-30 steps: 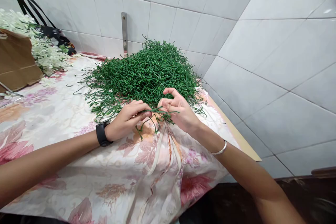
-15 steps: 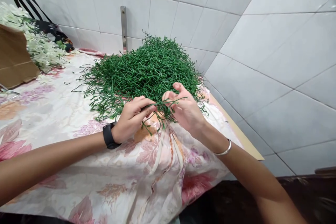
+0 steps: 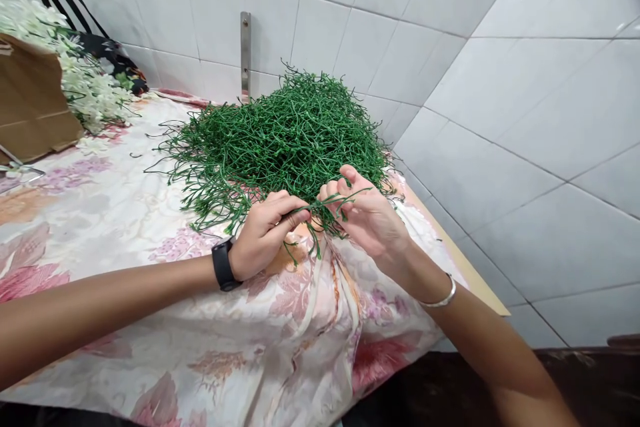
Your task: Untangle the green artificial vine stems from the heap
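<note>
My left hand (image 3: 273, 230), with a black band on its wrist, pinches a small bunch of thin green artificial flower stems (image 3: 314, 235) between thumb and fingers. Some stem ends hang below its fingertips, and others reach right across my right hand (image 3: 367, 217). That hand is turned palm toward me, its fingers curled in against the stems close to the left fingertips. Its wrist carries a silver bangle. Just behind both hands lies a large tangled heap of the same green stems (image 3: 285, 137); part of its front edge is hidden by the hands.
A floral cloth (image 3: 200, 327) covers the table, bunched in folds at the front. At the left are white artificial flowers (image 3: 95, 90), a brown paper piece (image 3: 35, 100) and a dark bag (image 3: 107, 53). Tiled walls (image 3: 500, 140) stand behind and at the right.
The right fingers have curled in more tightly at the stems. My left hand keeps its pinch. The whole view has shifted slightly, so things appear a little further right.
</note>
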The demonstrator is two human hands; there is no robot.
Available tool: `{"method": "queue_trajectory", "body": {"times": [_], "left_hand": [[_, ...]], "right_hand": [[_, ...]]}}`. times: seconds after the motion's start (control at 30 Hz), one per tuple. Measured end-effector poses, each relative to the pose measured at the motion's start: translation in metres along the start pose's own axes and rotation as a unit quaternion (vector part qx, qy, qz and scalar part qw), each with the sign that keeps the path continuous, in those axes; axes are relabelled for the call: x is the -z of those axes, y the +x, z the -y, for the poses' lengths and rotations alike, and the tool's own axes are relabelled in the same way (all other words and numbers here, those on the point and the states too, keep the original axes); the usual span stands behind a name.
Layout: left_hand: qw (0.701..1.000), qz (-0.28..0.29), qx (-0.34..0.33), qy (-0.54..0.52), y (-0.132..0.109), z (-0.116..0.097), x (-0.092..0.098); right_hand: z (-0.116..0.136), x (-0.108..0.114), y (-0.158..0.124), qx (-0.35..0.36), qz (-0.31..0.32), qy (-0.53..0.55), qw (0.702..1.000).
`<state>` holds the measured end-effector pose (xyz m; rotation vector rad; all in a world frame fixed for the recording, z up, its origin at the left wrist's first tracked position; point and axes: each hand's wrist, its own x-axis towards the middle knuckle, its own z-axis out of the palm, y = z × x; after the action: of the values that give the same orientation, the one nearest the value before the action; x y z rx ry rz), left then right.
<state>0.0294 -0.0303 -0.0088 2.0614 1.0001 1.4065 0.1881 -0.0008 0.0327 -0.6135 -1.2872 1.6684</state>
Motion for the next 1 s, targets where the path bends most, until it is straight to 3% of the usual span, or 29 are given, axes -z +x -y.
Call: {"method": "queue_trajectory", "body": {"times": [0.23, 0.33, 0.67, 1.0], "left_hand": [[1.000, -0.002, -0.005, -0.001, -0.001, 0.000, 0.001], [1.000, -0.005, 0.005, -0.011, -0.002, 0.001, 0.003], [0.993, -0.031, 0.073, -0.091, -0.004, 0.005, -0.001], [0.982, -0.100, 0.104, -0.124, -0.001, 0.008, -0.002]], "right_hand": [[0.016, -0.006, -0.002, 0.006, -0.049, 0.041, 0.998], [0.028, -0.009, 0.005, 0.039, -0.038, 0.054, 0.997], [0.053, -0.030, 0.033, 0.040, 0.033, -0.064, 0.997], [0.047, -0.037, 0.060, 0.061, 0.032, -0.026, 0.997]]}}
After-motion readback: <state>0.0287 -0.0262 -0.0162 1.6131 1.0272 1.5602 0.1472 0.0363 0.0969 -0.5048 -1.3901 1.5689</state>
